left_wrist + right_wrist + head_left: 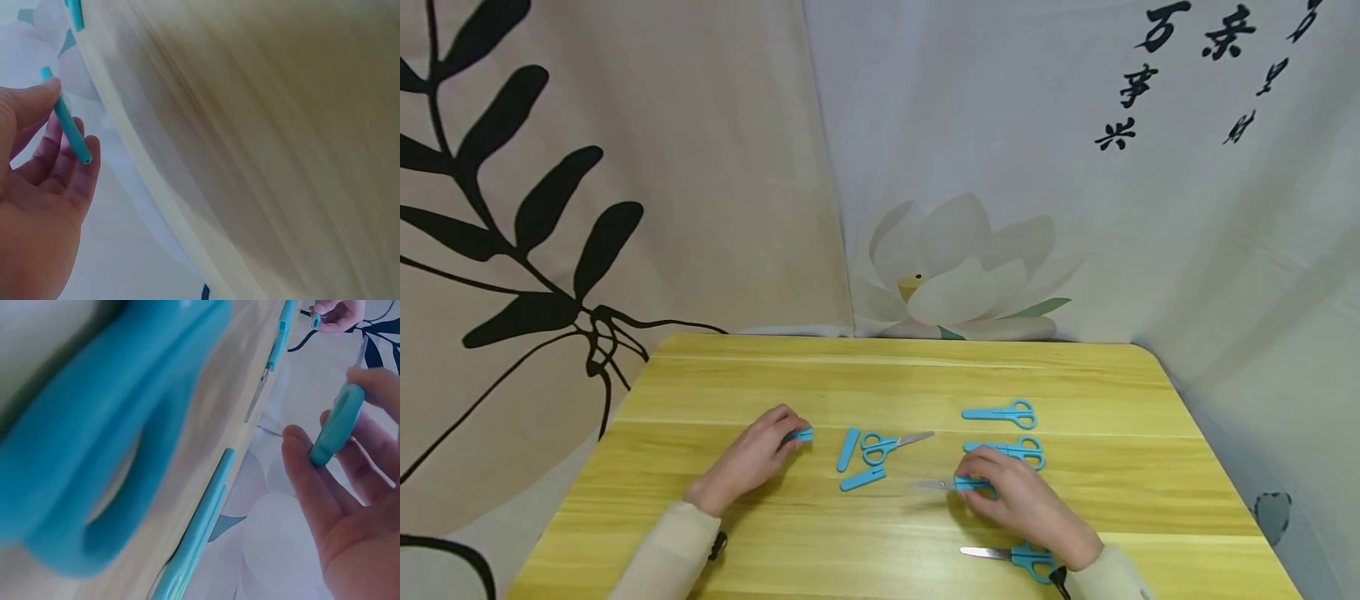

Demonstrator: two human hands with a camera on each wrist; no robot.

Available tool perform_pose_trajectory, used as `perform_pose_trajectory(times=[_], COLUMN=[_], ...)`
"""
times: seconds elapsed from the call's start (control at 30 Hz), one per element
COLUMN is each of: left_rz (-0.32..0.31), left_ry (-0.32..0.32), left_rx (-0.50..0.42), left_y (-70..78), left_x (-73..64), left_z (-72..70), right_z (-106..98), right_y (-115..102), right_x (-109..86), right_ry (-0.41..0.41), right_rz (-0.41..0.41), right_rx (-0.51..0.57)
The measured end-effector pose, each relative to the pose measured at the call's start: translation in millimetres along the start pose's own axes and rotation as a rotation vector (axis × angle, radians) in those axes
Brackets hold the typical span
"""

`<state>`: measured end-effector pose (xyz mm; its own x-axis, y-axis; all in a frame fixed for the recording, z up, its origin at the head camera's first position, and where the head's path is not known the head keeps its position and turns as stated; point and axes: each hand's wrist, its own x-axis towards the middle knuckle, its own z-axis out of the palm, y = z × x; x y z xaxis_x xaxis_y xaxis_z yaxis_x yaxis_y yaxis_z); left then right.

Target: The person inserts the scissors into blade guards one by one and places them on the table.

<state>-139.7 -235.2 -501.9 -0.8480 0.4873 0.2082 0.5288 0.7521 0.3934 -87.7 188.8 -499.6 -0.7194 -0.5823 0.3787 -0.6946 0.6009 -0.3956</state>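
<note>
My left hand (758,454) pinches a blue scissors cover (802,435) between thumb and fingers. In the left wrist view the cover (73,130) slants past the fingertips, a small hole at its lower end. My right hand (1011,492) grips a pair of scissors (961,483) by its blue handles, the bare blades pointing left. Its handle (340,422) shows between thumb and fingers in the right wrist view. Between the hands lie another bare pair of scissors (877,448) and two loose blue covers (847,450).
A covered pair of scissors (992,414) lies at the right, with a second covered pair (1026,451) partly behind the right hand. Nearer the front, a bare-bladed pair (1026,557) lies beside the right wrist. Printed curtains (737,167) hang behind the wooden table (715,550).
</note>
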Motion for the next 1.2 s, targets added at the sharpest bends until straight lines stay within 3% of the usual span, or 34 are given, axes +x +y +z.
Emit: perform_pose_trajectory(times=[0.17, 0.4, 0.87, 1.2], left_rz=[0.006, 0.004, 0.059, 0.078], left_ry=[0.053, 0.077, 0.118, 0.124], left_rx=[-0.044, -0.095, -0.104, -0.176], left_y=[6.3, 22.6, 61.1, 73.6], left_x=[-1.6, -0.8, 6.1, 6.1], left_z=[1.5, -0.3, 2.9, 7.0], right_z=[2, -2, -4, -5], right_y=[-4, -8, -12, -17], right_x=[6.7, 20.1, 38.1, 44.6], right_ry=[0.037, 0.072, 0.106, 0.136], right_rz=[0.0, -0.057, -0.101, -0.031], right_rx=[-0.02, -0.015, -0.001, 0.016])
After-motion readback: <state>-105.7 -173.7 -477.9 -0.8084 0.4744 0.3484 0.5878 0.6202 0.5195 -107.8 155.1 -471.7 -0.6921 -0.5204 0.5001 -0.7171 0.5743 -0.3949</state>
